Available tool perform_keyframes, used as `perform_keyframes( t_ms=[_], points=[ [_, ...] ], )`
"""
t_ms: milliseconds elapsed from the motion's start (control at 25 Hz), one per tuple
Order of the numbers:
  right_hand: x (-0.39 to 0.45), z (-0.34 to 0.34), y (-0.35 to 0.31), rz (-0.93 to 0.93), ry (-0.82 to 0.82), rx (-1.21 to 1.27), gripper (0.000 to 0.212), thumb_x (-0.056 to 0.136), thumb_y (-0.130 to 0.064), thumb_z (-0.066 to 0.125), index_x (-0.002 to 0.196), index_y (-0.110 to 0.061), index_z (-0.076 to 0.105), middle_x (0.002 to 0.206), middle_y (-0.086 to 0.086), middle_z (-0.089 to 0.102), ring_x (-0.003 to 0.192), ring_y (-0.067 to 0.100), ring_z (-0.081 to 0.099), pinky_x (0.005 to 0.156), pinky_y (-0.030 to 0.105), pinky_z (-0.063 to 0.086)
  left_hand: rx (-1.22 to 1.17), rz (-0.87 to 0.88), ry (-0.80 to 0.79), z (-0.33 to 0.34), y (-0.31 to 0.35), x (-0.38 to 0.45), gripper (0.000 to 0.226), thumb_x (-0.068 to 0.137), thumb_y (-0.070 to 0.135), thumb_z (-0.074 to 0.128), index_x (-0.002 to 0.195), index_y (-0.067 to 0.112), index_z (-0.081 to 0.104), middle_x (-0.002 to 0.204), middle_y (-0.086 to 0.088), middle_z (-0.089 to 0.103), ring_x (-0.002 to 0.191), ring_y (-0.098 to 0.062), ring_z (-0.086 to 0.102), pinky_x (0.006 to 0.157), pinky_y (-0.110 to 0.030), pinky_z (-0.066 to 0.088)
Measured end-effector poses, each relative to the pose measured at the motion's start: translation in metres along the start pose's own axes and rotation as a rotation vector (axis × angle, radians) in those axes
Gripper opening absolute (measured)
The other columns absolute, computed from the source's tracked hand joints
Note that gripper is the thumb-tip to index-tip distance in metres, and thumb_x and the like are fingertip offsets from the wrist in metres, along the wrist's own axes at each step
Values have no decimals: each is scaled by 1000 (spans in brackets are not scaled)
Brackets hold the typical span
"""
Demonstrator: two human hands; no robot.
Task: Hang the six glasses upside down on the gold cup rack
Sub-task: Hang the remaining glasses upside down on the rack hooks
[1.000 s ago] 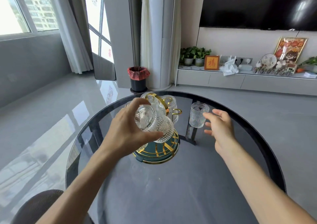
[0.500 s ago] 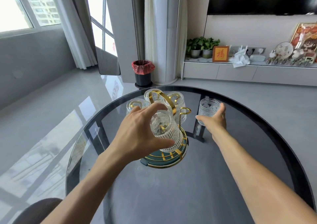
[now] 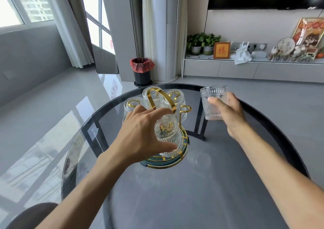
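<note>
The gold cup rack [image 3: 183, 114] with a looped handle and a teal base stands mid-table. Three ribbed clear glasses hang upside down on its far side, one of them at the left [image 3: 130, 105]. My left hand [image 3: 140, 137] holds another ribbed glass [image 3: 168, 137] upside down over a near peg, its rim just above the teal base. My right hand [image 3: 228, 111] grips an upright ribbed glass [image 3: 213, 104], lifted off the table to the right of the rack. One bare gold peg stands at the rack's right side.
The rack sits on a round dark glass table [image 3: 192, 185] with a black rim. A chair back [image 3: 29, 214] shows at the bottom left. Beyond the table are a bin with a red liner [image 3: 142, 70] and a low white cabinet [image 3: 254, 69].
My left hand has lowered the upside-down glass onto the near peg. My right hand has closed on the upright glass and lifted it off the table.
</note>
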State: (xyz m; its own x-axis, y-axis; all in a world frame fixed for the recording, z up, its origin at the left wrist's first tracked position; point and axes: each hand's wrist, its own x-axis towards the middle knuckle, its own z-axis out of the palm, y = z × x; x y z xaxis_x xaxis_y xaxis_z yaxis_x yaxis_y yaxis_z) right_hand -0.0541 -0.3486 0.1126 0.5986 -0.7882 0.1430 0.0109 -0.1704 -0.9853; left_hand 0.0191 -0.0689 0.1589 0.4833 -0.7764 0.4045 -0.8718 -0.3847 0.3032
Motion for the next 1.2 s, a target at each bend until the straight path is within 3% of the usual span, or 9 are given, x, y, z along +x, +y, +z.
perform_keyframes(
  t_ms=[80, 240, 440, 560, 720, 800, 960, 1120, 1200],
  points=[
    [-6, -22, -35, -83, -78, -131, 72, 55, -54, 81, 119, -29, 58, 128, 1, 63, 121, 19, 57, 101, 47, 48, 42, -1, -12, 4, 0, 2, 86, 61, 72, 74, 136, 34, 55, 110, 7, 73, 94, -14, 40, 83, -37, 37],
    [-26, -44, -100, -257, -216, -455, 65, 47, -63, 82, 101, -38, 55, 105, -19, 57, 98, -13, 53, 76, 20, 40, 86, -25, -54, 6, 3, 3, 85, 58, 75, 71, 126, 31, 46, 111, 3, 72, 107, -19, 46, 89, -38, 29],
    [-46, -26, -136, -476, -376, -902, 62, 51, -59, 84, 105, -41, 59, 106, -7, 59, 96, 17, 57, 75, 30, 39, 115, -4, -75, 5, 3, 2, 74, 59, 76, 69, 111, 32, 41, 109, 5, 70, 105, -18, 46, 84, -37, 25],
    [-46, -10, -143, -470, -453, -1018, 68, 51, -61, 83, 111, -38, 61, 109, -9, 60, 97, 18, 57, 77, 31, 40, 106, 3, -48, 8, 2, -3, 75, 60, 74, 70, 117, 33, 42, 112, 6, 71, 111, -19, 47, 87, -37, 22],
    [-42, 20, -140, -447, -543, -1156, 68, 50, -60, 85, 103, -34, 51, 86, -12, 57, 70, 4, 50, 54, 27, 33, 73, -13, -38, 11, -2, -6, 74, 63, 76, 66, 121, 36, 45, 120, 7, 69, 123, -21, 46, 97, -40, 23],
    [-40, 32, -134, -448, -589, -1178, 67, 52, -55, 88, 101, -35, 47, 85, -16, 50, 70, 0, 44, 53, 25, 29, 68, -4, -5, 10, -6, -11, 71, 66, 76, 64, 123, 36, 51, 129, 9, 64, 127, -21, 45, 101, -43, 27],
    [-41, 41, -117, -456, -643, -1111, 68, 56, -45, 89, 107, -35, 45, 111, -7, 53, 96, 17, 53, 70, 31, 40, -27, -44, 86, 7, -17, -25, 68, 74, 77, 57, 127, 33, 58, 140, 6, 57, 132, -19, 39, 105, -42, 29],
    [-44, 43, -110, -449, -685, -1058, 54, 68, -31, 85, 112, -30, 54, 118, -4, 60, 100, 20, 57, 79, 33, 44, -220, -230, 195, 16, -23, -39, 80, 78, 71, 62, 144, 31, 42, 156, 0, 37, 141, -21, 31, 110, -46, 32],
    [-46, 43, -116, -436, -706, -972, 41, 74, -27, 79, 111, -30, 62, 116, -7, 65, 105, 18, 61, 82, 33, 46, -386, -326, 196, 22, -26, -44, 95, 72, 75, 64, 151, 36, 28, 157, 11, 28, 141, -12, 28, 110, -39, 30]
  ],
)
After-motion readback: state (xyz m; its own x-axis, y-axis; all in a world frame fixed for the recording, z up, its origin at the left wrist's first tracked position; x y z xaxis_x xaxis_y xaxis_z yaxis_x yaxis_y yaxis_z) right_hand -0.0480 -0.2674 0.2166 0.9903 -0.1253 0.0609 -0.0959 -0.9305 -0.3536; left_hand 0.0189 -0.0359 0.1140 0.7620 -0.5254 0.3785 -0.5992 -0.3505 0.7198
